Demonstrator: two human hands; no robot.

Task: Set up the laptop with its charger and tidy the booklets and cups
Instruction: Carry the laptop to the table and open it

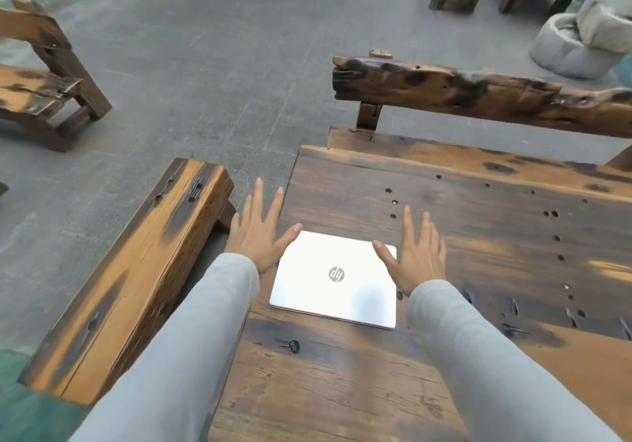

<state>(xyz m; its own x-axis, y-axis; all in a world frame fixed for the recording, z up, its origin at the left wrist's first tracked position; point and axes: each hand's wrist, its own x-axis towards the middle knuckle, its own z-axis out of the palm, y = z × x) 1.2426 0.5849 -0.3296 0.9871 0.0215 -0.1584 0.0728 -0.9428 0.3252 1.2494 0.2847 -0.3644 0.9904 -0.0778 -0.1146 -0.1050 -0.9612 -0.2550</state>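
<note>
A silver laptop [333,279] lies with its lid down on the dark wooden table [444,222], near the table's left edge, its round logo facing up. My left hand [260,233] hovers flat with fingers spread over the laptop's far left corner. My right hand [417,253] is spread the same way over the far right corner, thumb above the lid. Neither hand holds anything. No charger, booklets or cups are in view.
A thick wooden bench [136,277] runs along the table's left side. Another rough bench with a gnarled backrest [478,96] stands at the far end. Further benches [37,75] and grey stone basins [581,37] sit on the grey floor.
</note>
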